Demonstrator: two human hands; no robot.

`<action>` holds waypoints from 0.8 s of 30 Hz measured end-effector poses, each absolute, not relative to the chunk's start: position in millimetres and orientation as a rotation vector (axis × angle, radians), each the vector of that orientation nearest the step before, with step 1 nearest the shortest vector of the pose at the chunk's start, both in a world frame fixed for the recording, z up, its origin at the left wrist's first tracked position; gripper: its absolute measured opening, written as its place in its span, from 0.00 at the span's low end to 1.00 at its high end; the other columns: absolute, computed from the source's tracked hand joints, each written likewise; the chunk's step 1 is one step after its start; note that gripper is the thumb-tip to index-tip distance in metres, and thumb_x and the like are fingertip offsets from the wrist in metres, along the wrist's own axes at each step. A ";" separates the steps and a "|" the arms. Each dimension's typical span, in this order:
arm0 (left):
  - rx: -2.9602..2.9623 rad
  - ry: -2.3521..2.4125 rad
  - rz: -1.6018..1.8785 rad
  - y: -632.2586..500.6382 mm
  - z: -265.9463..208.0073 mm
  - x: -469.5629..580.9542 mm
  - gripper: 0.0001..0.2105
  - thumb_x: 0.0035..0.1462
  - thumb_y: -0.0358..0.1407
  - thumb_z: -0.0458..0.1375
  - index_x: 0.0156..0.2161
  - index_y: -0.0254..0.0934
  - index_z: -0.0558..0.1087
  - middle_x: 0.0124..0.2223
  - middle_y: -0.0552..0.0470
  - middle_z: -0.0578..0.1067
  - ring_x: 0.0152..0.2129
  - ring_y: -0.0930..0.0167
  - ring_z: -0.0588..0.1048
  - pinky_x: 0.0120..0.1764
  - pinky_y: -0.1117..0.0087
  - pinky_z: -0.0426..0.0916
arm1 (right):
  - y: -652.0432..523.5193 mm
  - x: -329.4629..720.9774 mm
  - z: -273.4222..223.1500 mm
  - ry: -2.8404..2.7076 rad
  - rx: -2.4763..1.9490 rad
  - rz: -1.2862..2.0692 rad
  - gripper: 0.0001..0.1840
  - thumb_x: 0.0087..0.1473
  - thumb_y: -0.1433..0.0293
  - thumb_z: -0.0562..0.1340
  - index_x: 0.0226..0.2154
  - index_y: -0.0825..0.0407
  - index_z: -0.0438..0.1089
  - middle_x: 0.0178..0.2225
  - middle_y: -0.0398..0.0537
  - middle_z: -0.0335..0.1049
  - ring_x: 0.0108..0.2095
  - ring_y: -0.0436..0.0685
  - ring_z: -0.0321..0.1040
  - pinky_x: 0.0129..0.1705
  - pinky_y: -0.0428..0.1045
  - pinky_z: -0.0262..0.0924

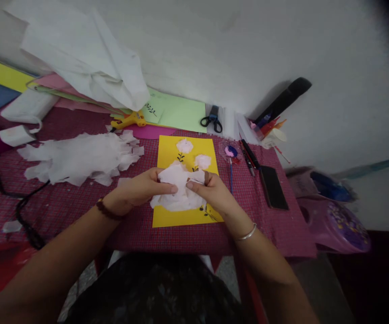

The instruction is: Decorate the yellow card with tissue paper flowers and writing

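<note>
Pinching thin white tissue (176, 177) over the yellow sheet (162, 218) on the counter (130, 236), the left hand (143, 186) and right hand (215, 192) close thumb-to-fingers on the tissue's opposite sides; a light, even grip should suit best, since hard tugging could tear it.

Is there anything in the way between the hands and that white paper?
Nothing I can see: the left hand and right hand already grip the white paper directly, over the yellow sheet.
</note>
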State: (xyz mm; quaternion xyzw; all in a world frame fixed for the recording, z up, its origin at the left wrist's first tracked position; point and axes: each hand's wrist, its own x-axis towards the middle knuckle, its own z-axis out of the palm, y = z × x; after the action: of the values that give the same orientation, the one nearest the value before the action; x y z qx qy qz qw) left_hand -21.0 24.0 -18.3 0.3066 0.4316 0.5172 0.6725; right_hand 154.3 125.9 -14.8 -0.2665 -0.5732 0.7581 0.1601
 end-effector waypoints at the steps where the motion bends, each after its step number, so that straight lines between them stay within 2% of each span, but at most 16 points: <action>1: 0.688 0.972 1.162 24.0 -18.5 -21.3 0.11 0.41 0.31 0.68 0.34 0.33 0.80 0.27 0.48 0.81 0.21 0.73 0.77 0.27 0.76 0.72 | 126.2 154.1 -15.7 -1.623 -0.770 2.152 0.14 0.43 0.63 0.71 0.35 0.50 0.75 0.32 0.43 0.77 0.28 0.49 0.69 0.34 0.47 0.67; 11: 0.708 1.023 1.126 25.3 -21.8 -26.9 0.08 0.42 0.33 0.69 0.30 0.32 0.79 0.27 0.49 0.80 0.20 0.74 0.76 0.27 0.76 0.70 | 129.7 154.9 -19.3 -1.626 -0.837 2.077 0.18 0.44 0.59 0.70 0.38 0.50 0.75 0.39 0.48 0.77 0.33 0.53 0.71 0.39 0.52 0.69; 16: 0.650 1.040 1.156 26.0 -19.6 -24.2 0.11 0.41 0.34 0.70 0.33 0.33 0.80 0.28 0.47 0.81 0.21 0.71 0.77 0.26 0.73 0.71 | 130.0 155.8 -10.7 -1.694 -0.783 2.075 0.21 0.39 0.61 0.72 0.38 0.50 0.74 0.37 0.47 0.76 0.35 0.54 0.71 0.41 0.52 0.69; 19: 0.615 1.061 1.198 25.6 -19.5 -22.1 0.13 0.40 0.33 0.70 0.35 0.34 0.80 0.27 0.46 0.80 0.21 0.69 0.78 0.26 0.72 0.72 | 129.1 155.8 -8.3 -1.706 -0.805 2.076 0.19 0.39 0.62 0.72 0.35 0.50 0.75 0.34 0.45 0.76 0.33 0.53 0.71 0.40 0.52 0.69; 24: 0.587 1.030 1.244 26.0 -20.1 -22.7 0.13 0.40 0.30 0.70 0.35 0.32 0.80 0.28 0.44 0.81 0.22 0.67 0.79 0.27 0.71 0.75 | 128.8 154.0 -11.7 -1.606 -0.845 2.037 0.15 0.41 0.63 0.71 0.34 0.50 0.74 0.31 0.44 0.76 0.27 0.50 0.68 0.32 0.49 0.67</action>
State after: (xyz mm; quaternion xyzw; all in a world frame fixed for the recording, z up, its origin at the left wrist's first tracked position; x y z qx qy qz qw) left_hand -22.7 26.0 -20.1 0.2587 0.4539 0.5483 0.6530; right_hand 154.0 128.8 -11.7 -0.3031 -0.5762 0.7307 0.2052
